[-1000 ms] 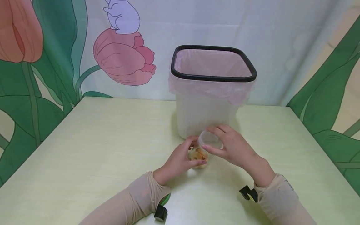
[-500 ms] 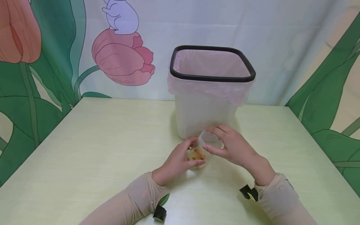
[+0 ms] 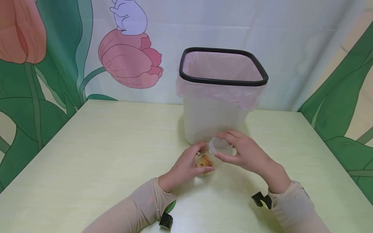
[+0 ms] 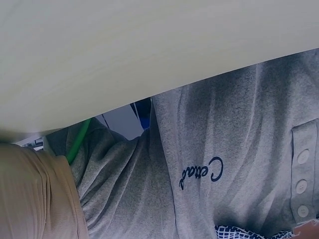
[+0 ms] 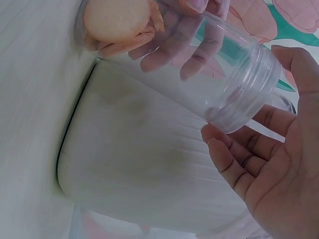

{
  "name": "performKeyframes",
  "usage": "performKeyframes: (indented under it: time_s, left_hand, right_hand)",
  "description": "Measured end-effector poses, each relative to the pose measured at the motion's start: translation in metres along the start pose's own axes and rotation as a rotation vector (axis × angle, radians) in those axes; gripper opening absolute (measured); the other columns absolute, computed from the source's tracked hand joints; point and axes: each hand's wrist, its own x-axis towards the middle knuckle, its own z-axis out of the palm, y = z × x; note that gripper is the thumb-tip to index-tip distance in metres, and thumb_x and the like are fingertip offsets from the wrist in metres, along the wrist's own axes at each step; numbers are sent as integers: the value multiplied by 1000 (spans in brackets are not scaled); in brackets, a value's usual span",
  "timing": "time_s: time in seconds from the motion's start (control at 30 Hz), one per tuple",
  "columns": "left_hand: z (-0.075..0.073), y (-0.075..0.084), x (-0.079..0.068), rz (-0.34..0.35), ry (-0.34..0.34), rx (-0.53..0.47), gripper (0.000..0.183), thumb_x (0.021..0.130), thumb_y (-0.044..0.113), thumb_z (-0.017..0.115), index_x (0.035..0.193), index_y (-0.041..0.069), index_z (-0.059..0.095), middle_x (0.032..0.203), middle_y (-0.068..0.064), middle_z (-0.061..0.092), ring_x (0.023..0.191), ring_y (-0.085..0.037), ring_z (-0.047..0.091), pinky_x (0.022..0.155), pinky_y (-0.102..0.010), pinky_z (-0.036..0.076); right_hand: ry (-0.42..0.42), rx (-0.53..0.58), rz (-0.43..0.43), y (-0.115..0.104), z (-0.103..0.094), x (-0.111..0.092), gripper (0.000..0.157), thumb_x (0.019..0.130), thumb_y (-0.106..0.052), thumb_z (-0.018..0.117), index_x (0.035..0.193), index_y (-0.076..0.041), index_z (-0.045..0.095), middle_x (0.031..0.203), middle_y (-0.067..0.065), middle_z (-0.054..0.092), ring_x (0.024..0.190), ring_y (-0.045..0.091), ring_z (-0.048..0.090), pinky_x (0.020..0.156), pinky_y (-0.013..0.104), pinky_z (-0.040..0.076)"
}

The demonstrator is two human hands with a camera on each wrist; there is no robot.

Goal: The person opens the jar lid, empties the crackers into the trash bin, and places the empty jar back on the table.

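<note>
In the head view my left hand grips the body of a clear jar near the table's middle. The jar is tilted in the right wrist view, and the left fingers show through its wall. Bread-like food, pale and orange-brown, lies at the jar's bottom end. My right hand holds the clear lid at the jar's top, thumb and fingers round its rim. Whether the lid is loose from the jar cannot be told. The left wrist view shows neither the left hand nor the jar.
Just behind the hands stands a white bin with a black rim and a pink liner. The pale table reaches back to a printed curtain. A person's grey top is beside the table edge.
The head view has shifted slightly. My right hand and the lid sit a touch farther right of the left hand. Both hands keep their hold.
</note>
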Motion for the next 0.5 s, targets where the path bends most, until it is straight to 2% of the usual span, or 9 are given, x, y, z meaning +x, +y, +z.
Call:
performKeyframes:
  time_s: [0.5]
  left_hand:
    - [-1, 0, -1, 16, -3, 1, 68, 74, 21, 83, 130, 4, 49, 124, -10, 61, 115, -23, 57, 100, -41, 46]
  right_hand:
    - [-8, -18, -43, 1, -3, -1, 50, 83, -34, 72, 127, -14, 61, 118, 7, 63, 102, 22, 60, 85, 42, 53]
